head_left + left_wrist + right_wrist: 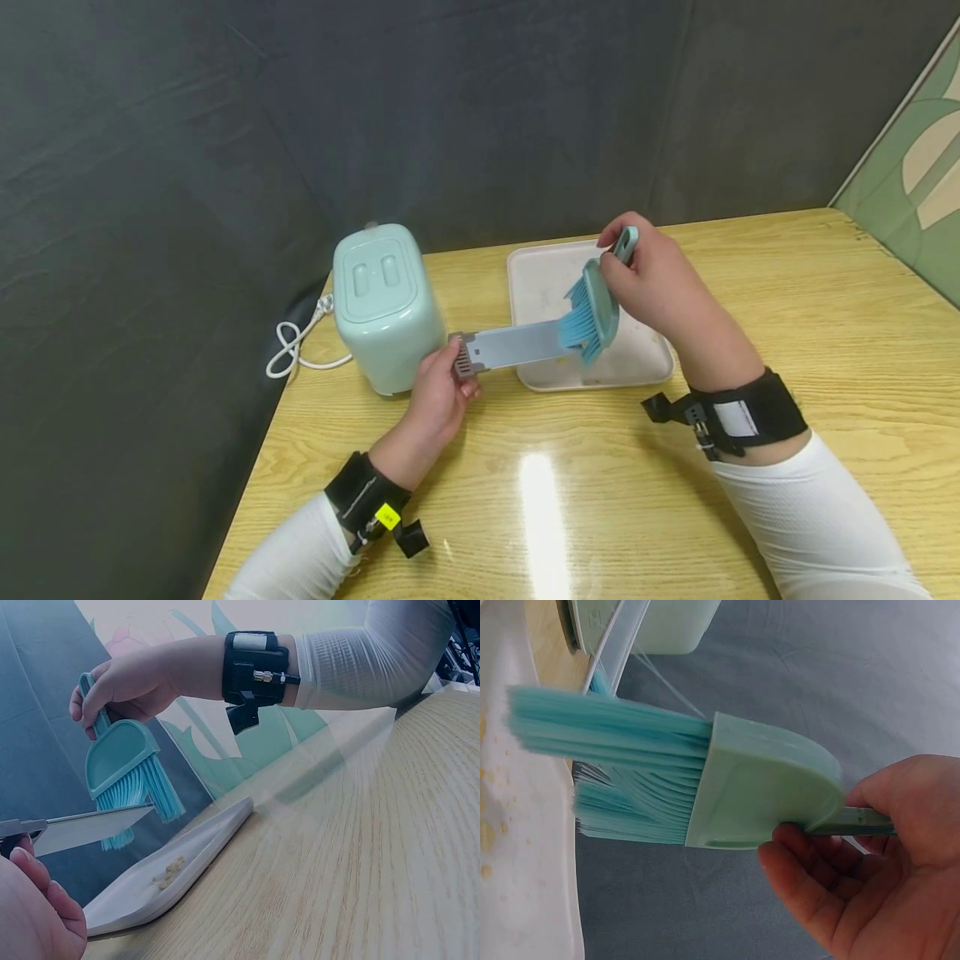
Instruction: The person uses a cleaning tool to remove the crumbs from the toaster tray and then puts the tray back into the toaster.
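Observation:
My left hand (435, 400) grips the grey slatted end of a toaster's crumb tray (517, 345), a flat metal strip pointing right. In my right hand (651, 275) is the handle of a mint-green hand brush (602, 302). Its blue bristles (124, 796) splay over the strip's far end and touch it. Underneath lies a white tray (534, 279), with pale crumbs (171, 873) on its surface. A mint-green toaster (393, 342) stands just left of the crumb tray, its top showing two long recesses. Part of the left fingers is hidden beneath the grey end.
A white power cord (296, 343) loops on the wooden table (480, 492) left of the toaster. Dark cloth (480, 125) hangs behind the table. A patterned green panel (930, 167) borders the right side.

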Demonstrator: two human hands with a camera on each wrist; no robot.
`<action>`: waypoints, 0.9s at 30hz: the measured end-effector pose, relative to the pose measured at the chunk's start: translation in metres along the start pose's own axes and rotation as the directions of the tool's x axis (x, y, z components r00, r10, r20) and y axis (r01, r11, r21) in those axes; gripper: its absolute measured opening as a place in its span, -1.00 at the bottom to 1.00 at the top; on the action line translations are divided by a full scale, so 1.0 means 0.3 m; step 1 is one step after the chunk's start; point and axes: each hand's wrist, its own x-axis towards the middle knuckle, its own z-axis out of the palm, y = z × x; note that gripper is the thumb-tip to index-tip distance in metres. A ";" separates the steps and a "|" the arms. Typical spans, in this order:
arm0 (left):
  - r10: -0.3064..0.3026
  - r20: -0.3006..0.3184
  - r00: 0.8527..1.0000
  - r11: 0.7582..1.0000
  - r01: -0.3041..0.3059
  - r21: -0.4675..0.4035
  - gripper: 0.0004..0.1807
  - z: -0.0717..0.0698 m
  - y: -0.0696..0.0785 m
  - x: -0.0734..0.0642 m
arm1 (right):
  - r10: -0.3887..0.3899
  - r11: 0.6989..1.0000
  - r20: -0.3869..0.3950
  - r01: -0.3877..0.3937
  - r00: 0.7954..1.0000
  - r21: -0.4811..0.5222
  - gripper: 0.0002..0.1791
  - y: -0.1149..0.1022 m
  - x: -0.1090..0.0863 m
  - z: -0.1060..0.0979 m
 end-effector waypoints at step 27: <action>0.006 0.001 1.000 1.000 -0.006 0.024 -0.52 0.002 -0.004 -0.002 | 0.009 0.998 -0.046 -0.012 0.999 -0.061 -0.80 -0.009 -0.007 -0.030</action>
